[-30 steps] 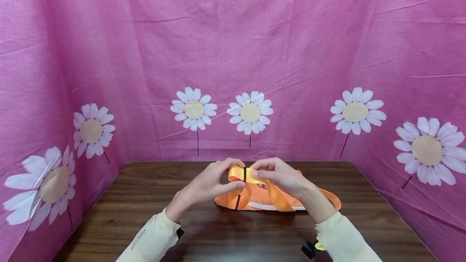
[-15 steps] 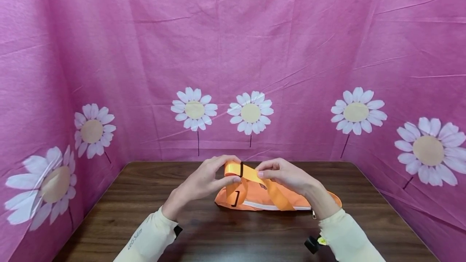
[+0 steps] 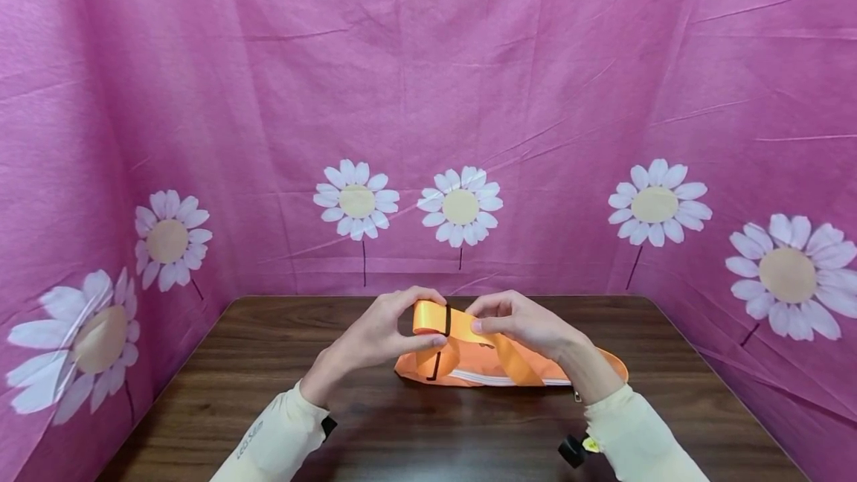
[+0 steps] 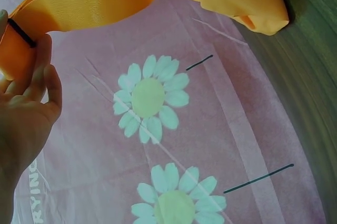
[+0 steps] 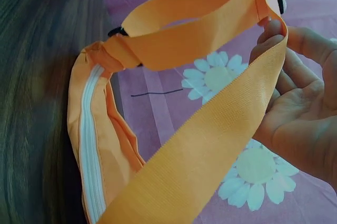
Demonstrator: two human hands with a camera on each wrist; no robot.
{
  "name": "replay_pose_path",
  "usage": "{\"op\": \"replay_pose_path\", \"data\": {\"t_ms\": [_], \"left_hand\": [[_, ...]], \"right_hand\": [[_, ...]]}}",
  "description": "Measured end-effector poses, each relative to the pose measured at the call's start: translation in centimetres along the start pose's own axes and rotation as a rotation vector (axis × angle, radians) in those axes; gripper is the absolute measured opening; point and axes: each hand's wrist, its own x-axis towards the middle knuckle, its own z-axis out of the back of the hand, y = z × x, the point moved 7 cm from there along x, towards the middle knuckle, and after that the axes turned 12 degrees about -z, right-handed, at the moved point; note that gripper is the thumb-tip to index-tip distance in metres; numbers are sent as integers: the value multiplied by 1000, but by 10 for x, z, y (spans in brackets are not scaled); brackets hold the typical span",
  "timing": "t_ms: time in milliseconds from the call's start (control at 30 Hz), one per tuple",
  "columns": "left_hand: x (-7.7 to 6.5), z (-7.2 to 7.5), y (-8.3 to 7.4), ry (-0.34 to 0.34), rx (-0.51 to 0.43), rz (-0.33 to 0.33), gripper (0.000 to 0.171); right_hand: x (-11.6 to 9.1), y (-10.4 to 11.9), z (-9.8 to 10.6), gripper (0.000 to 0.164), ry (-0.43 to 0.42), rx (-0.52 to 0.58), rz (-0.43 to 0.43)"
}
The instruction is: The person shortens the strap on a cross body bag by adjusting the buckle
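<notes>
An orange zip bag (image 3: 477, 360) lies on the table, its wide orange strap (image 5: 210, 124) lifted into a loop above it. My left hand (image 3: 375, 329) holds the strap at its black slide buckle (image 3: 448, 320), the thumb at the lower edge and fingers at the upper. To the right of the buckle, my right hand (image 3: 525, 324) pinches the strap between thumb and fingers. A second black fitting (image 3: 434, 367) joins the strap near the bag's left end. A white zipper (image 5: 88, 145) runs along the bag's side. Part of the bag is hidden behind the right hand and wrist.
The dark wooden table (image 3: 268, 393) extends around the bag. Behind it hangs a pink cloth (image 3: 535, 95) printed with white daisies, which also covers both sides. A black wrist device (image 3: 572, 451) sits at the right sleeve.
Both hands have shifted slightly: the left a little to the left with the buckle, the right a little to the right. More strap shows between them, and the zipper pull has come into view.
</notes>
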Motion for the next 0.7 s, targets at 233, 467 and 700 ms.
{"op": "replay_pose_path", "data": {"t_ms": [233, 467, 700], "left_hand": [[0, -8, 0, 26, 9, -20, 47], [-1, -13, 0, 48, 71, -3, 45], [-3, -14, 3, 46, 185, 68, 62]], "right_hand": [[1, 4, -11, 20, 19, 26, 18], [2, 7, -18, 24, 3, 46, -19], [3, 9, -26, 27, -22, -24, -58]]}}
